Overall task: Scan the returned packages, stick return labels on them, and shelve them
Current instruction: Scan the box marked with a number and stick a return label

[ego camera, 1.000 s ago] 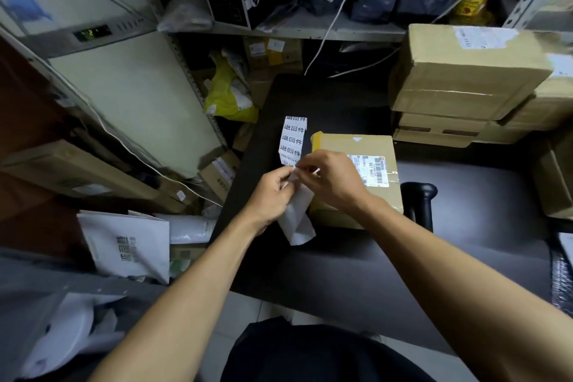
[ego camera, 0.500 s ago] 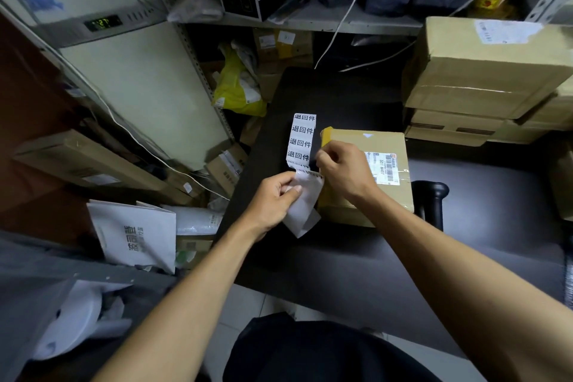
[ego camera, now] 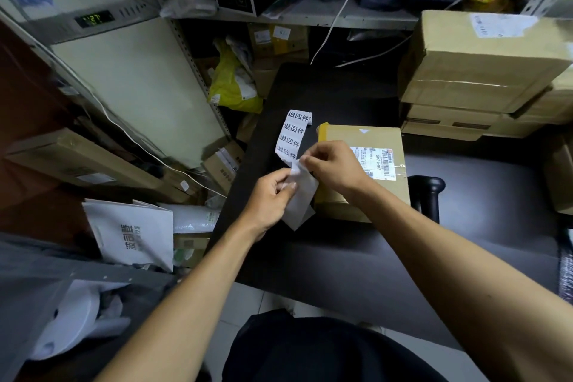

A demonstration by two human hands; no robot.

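Left hand (ego camera: 269, 195): fingers curled, pinching the blank backing paper (ego camera: 300, 199), which hung down below the fingertips and over the near left corner of the cardboard package (ego camera: 361, 164). Right hand (ego camera: 336, 167): thumb and forefinger closed in a pinch on the strip of return labels (ego camera: 293, 135) at its lower end, just above the left fingertips; other fingers curled loosely. Strip rising up and away from both pinches, four printed labels showing, top end curling over. Whether a label had come free of the backing: cannot tell. Package directly under and to the right of the right hand, flat on the dark table (ego camera: 341, 257), shipping label (ego camera: 376, 161) face up just beyond the right knuckles. Black handheld scanner (ego camera: 428, 192) upright to the right of the package, well clear of both hands. Stacked cardboard boxes (ego camera: 477, 71) farther back on the right.
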